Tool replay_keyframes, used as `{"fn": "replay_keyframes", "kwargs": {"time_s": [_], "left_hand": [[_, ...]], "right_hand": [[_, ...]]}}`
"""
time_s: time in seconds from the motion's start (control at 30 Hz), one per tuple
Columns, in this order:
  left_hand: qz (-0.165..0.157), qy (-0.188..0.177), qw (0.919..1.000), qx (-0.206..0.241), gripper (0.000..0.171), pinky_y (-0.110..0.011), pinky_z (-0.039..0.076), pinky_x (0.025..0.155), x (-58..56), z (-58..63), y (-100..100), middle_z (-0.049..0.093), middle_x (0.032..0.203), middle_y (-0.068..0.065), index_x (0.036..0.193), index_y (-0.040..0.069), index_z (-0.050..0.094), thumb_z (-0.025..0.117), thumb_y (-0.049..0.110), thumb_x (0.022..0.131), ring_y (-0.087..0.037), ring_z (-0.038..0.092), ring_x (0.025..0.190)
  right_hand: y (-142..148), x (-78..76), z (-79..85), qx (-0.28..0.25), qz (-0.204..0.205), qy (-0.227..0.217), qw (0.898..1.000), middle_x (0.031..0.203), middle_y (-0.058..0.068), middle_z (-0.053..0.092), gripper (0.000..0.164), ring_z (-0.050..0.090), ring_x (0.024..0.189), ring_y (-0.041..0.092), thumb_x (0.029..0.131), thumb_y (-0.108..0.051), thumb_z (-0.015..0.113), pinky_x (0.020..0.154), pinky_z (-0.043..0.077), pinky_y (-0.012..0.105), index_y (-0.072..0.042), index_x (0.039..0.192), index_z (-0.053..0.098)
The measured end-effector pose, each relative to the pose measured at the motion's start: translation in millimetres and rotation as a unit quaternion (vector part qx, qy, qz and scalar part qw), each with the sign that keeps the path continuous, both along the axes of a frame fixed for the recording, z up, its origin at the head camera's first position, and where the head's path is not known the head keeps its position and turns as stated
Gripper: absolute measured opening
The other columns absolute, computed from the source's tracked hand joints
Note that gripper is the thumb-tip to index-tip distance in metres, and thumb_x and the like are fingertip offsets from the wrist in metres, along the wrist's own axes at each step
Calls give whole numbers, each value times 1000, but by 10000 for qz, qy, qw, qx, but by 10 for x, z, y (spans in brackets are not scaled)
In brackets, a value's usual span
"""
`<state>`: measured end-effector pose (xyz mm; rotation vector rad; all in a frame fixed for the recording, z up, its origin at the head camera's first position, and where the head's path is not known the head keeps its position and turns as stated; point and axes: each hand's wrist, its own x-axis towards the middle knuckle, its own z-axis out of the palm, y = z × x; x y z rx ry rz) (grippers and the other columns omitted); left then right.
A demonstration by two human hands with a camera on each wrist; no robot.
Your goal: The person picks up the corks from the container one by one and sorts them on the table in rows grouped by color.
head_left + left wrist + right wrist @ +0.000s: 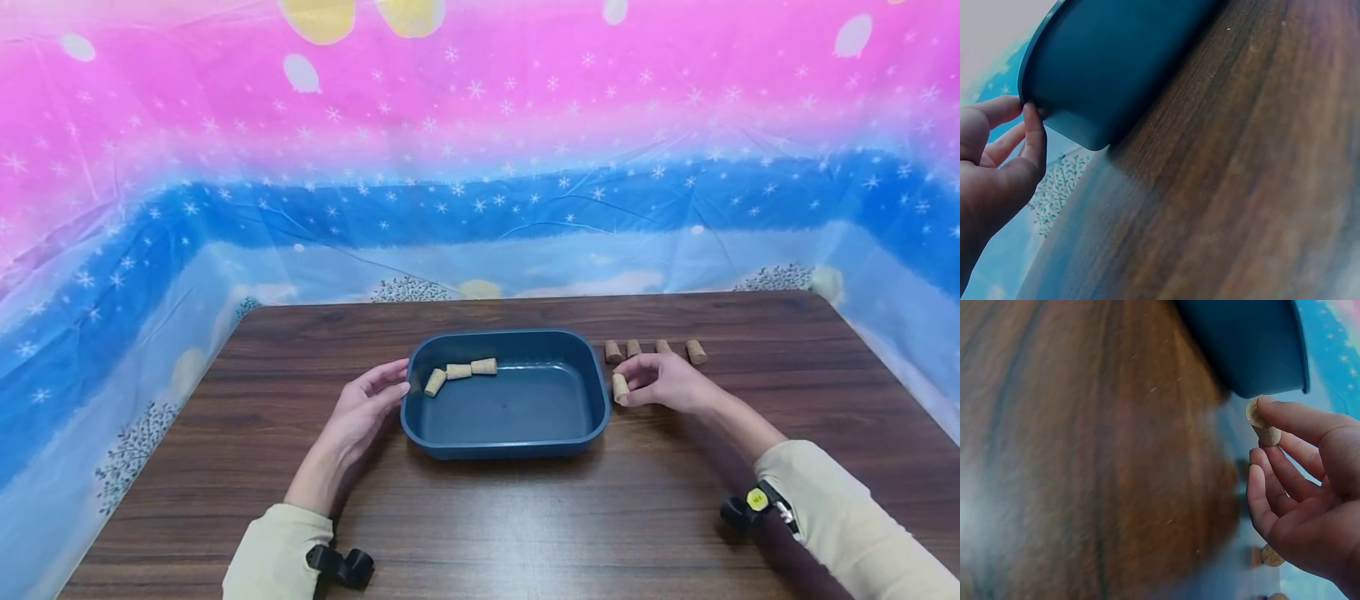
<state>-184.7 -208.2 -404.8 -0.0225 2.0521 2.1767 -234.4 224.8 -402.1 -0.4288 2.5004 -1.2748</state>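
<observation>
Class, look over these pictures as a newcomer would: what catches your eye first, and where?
Probably the pink-and-blue snowflake backdrop, behind the table. Next, the dark blue tray near the middle, with three corks toward its far left and the left grip touching its left edge. Just right of it, the right grip pinches another cork, before a row of four.

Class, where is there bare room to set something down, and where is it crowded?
Bare: the table in front of the tray, and the tray's floor right of its three corks. Crowded: right of the tray, where the right hand pinches another cork near four more.
</observation>
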Motion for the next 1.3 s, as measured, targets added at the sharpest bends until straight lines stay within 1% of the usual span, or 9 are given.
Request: {"fn": "replay_keyframes", "kwargs": {"time_s": [0.1, 0.27, 0.4, 0.6, 0.77, 1.13, 1.3], "left_hand": [[14, -51, 10000, -35, 47, -22, 45, 95, 3, 6, -3, 45, 135, -20, 141, -3, 43, 57, 7, 97, -18, 54, 114], [30, -124, 9999, -75, 47, -23, 45, 96, 0, 9, -4, 44, 136, -19, 142, -2, 43, 58, 9, 98, -21, 52, 116], [26, -101, 9999, -62, 47, -23, 45, 96, -10, 5, 2, 44, 136, -19, 142, -2, 43, 57, 8, 98, -21, 51, 117], [43, -68, 9999, -84, 47, -22, 45, 95, -7, -1, 2, 45, 136, -19, 141, -2, 43, 57, 8, 98, -21, 51, 116], [44, -77, 9999, -130, 47, -22, 44, 96, 6, -1, 0, 44, 136, -19, 142, -2, 43, 57, 8, 98, -22, 50, 117], [65, -100, 9999, -123, 47, -22, 45, 95, 8, 2, 2, 45, 136, -19, 141, -2, 43, 57, 8, 98, -21, 51, 116], [80, -101, 9999, -107, 46, -22, 45, 95, 4, 1, 5, 45, 136, -19, 141, -2, 43, 56, 7, 98, -21, 51, 116]], "right_hand": [[6, 12, -35, -33, 38, -4, 10000, 103, 10, 65, 41, 58, 96, 26, 80, -13, 79, 75, 50, 32, 5, 114, 63], [8, 15, -69, -31, -13, 41, 10000, 99, 8, 65, 39, 58, 94, 25, 79, -11, 80, 73, 50, 31, 4, 111, 64], [13, 13, -83, 6, 14, 63, 10000, 98, 8, 65, 38, 57, 94, 25, 79, -11, 80, 72, 50, 30, 4, 110, 65], [4, 8, -75, 157, 28, 99, 9998, 98, 8, 64, 39, 56, 93, 24, 78, -12, 80, 71, 50, 31, 4, 110, 65], [10, -3, -100, 272, 85, 185, 9994, 97, 8, 63, 39, 56, 91, 23, 78, -12, 80, 72, 49, 32, 4, 110, 64], [16, 0, -124, 208, 144, 222, 9994, 98, 9, 62, 41, 55, 92, 23, 78, -13, 80, 73, 48, 34, 3, 111, 64], [14, 4, -116, 292, 161, 272, 9991, 99, 9, 62, 43, 55, 93, 23, 78, -14, 80, 75, 48, 35, 3, 113, 64]]}}
